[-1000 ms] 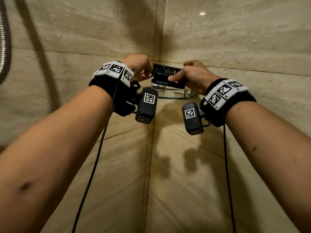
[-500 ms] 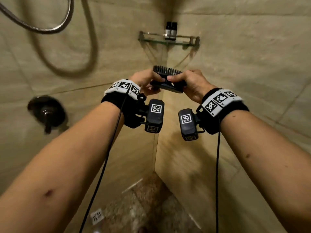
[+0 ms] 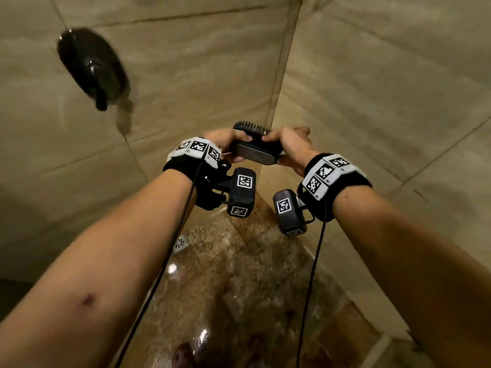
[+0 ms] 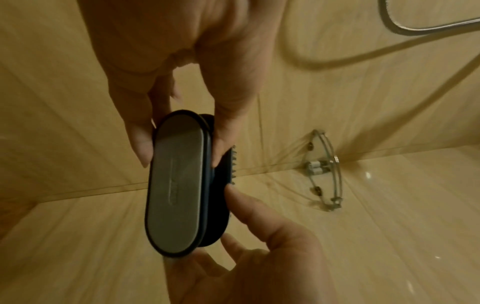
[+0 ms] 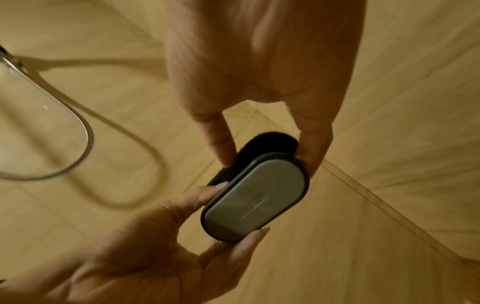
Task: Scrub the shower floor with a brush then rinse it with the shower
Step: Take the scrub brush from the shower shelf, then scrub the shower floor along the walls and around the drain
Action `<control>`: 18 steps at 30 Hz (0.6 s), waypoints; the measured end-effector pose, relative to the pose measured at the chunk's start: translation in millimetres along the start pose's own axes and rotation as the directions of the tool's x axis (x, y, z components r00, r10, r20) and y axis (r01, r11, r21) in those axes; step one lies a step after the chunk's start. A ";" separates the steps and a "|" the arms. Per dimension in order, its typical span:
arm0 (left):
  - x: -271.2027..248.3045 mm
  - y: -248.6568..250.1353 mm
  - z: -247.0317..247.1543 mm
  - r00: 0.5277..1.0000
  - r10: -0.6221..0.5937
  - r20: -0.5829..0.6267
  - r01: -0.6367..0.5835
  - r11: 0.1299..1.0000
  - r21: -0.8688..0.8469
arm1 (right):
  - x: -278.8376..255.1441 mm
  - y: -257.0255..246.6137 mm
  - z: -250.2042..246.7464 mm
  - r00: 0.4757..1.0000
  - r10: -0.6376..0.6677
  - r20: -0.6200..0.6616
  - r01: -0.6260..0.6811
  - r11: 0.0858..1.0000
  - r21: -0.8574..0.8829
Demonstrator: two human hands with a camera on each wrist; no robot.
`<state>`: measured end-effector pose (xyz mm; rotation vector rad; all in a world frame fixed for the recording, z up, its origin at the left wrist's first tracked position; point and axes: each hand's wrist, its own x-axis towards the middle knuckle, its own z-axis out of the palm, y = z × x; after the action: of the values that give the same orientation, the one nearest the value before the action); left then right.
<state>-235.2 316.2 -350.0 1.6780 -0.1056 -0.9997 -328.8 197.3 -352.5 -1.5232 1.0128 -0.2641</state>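
A black scrub brush (image 3: 254, 151) with a grey oval back is held in the air in front of the shower's corner. Its bristles point away from me. My left hand (image 3: 235, 144) pinches its left end and my right hand (image 3: 276, 144) pinches its right end. In the left wrist view the left hand (image 4: 179, 158) has a thumb and a finger on either side of the brush (image 4: 176, 185). In the right wrist view the right hand (image 5: 267, 162) grips the brush (image 5: 255, 197) the same way. The speckled brown shower floor (image 3: 252, 282) lies far below.
A dark shower valve (image 3: 91, 67) sits on the left wall. A small drain (image 3: 181, 243) is set in the floor by that wall. A metal shower hose (image 4: 415, 26) loops on the wall. A glass corner shelf (image 4: 324, 170) holds small bottles. Beige tiled walls close in on both sides.
Both hands lifted the brush off the corner shelf and brought it down and towards me. It has turned so its grey back faces me. My view has tipped down to the floor.
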 end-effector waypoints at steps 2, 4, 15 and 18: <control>16.6 -30.8 -24.1 0.996 -0.064 -0.055 0.063 0.998 -0.010 | 2.8 23.7 21.0 0.998 0.048 -0.030 -0.050 0.996 -0.073; 30.6 -62.6 -50.4 0.987 -0.120 -0.106 0.118 0.993 -0.027 | 9.0 49.0 48.8 0.990 -0.037 -0.134 0.010 0.981 -0.196; 107.0 -190.3 -133.0 0.935 -0.332 -0.126 0.343 0.937 0.071 | 15.0 184.0 182.2 0.866 -0.228 0.446 0.468 0.686 -0.558; 127.5 -212.0 -133.1 0.903 -0.423 -0.074 0.426 0.905 0.022 | 20.7 207.2 187.9 0.842 -0.201 0.500 0.518 0.559 -0.648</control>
<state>-154.0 427.2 -595.0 1.8089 0.3027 -1.2667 -280.0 335.2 -591.7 -2.4764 0.4639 0.2227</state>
